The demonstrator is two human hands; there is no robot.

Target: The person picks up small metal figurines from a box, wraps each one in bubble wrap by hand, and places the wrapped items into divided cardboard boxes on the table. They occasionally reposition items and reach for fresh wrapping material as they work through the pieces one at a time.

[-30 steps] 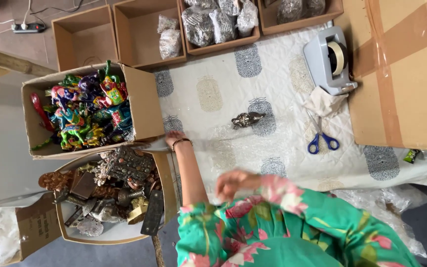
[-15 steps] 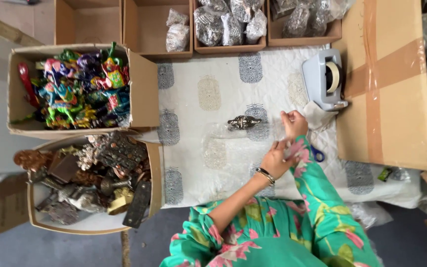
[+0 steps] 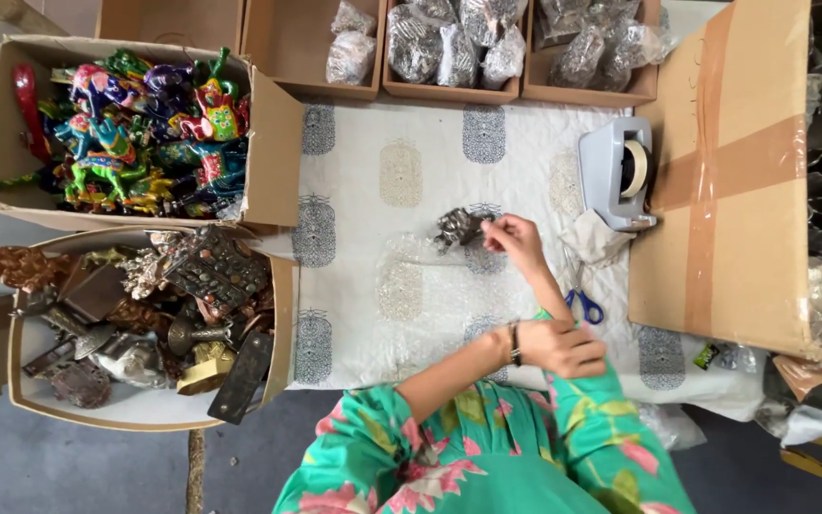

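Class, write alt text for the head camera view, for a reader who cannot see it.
Seen from above, a person in a green floral top touches a small dark metal figurine on a patterned cloth with one hand, the other hand resting near blue-handled scissors. Boxes of colourful figurines and metal pieces sit alongside, with a tape dispenser.

Dull metal, matt cloth, rough cardboard.
We see a dark metal figurine (image 3: 459, 227) on printed cloth (image 3: 373, 276); cardboard box (image 3: 730, 181) bears glossy tape.

scissors (image 3: 584, 306) blades under forearm, figurine (image 3: 459, 227) indistinct
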